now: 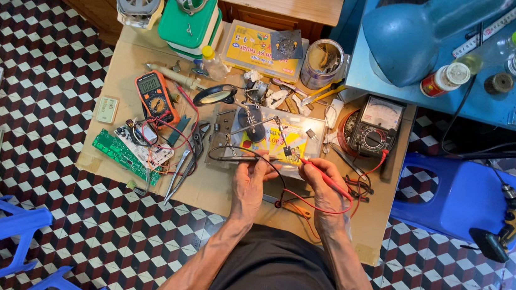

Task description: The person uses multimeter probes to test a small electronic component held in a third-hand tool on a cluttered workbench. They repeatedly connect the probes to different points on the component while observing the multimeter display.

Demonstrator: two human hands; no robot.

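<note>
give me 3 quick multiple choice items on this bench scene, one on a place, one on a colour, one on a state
1. Where is the orange multimeter?
A. on the blue table
B. on the low work board, beside the green circuit board
C. on the floor

2. What colour is the probe in the right hand?
A. red
B. yellow
C. green

3. What is the left hand doing?
A. resting empty
B. holding a black probe
C. gripping the drill

B: it lies on the board near that circuit board.
A: its shaft is red.
B: its fingers close on the black probe.
</note>
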